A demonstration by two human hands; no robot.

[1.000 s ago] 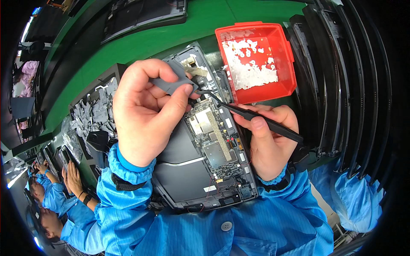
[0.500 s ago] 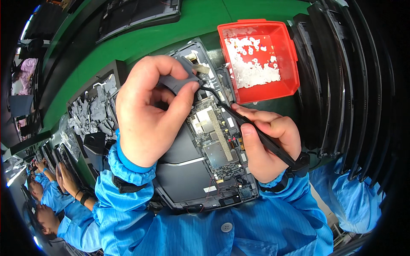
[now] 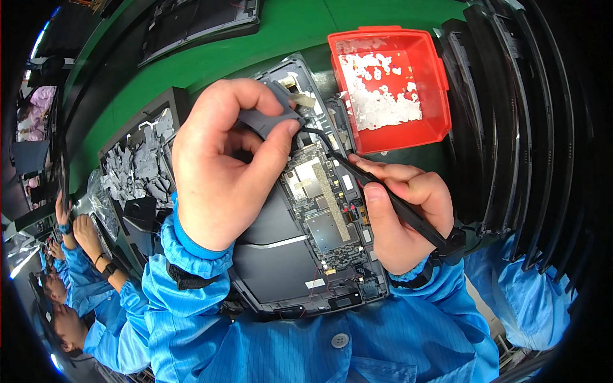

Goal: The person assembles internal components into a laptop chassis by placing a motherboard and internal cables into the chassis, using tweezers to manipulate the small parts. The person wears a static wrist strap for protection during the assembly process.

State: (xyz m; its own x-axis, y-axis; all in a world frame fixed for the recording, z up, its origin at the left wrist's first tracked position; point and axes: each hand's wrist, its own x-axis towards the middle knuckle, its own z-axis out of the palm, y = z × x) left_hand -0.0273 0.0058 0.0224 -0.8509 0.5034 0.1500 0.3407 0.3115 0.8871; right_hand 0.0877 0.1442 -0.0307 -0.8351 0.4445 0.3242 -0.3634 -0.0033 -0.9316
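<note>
An opened tablet-like device (image 3: 271, 268) lies tilted before me, its circuit board (image 3: 329, 233) and dark battery showing. My left hand (image 3: 223, 159) pinches a thin dark grey cut-out piece (image 3: 268, 120) between thumb and forefinger above the upper part of the device. My right hand (image 3: 408, 214) is closed round black bent-tip tweezers (image 3: 383, 191). Their curved tip reaches the edge of the grey piece beside my left thumb; whether it grips the piece I cannot tell.
A red bin (image 3: 437, 121) with small white pieces stands beyond my right hand. At left, a dark tray (image 3: 169, 102) holds many grey pieces. Dark panels (image 3: 488, 127) stand in rows at right. Another device (image 3: 204, 25) lies on the green mat (image 3: 281, 38). Co-workers sit at far left.
Both my hands keep their grips and have barely moved. The view has shifted slightly. At far left a co-worker's arms have moved.
</note>
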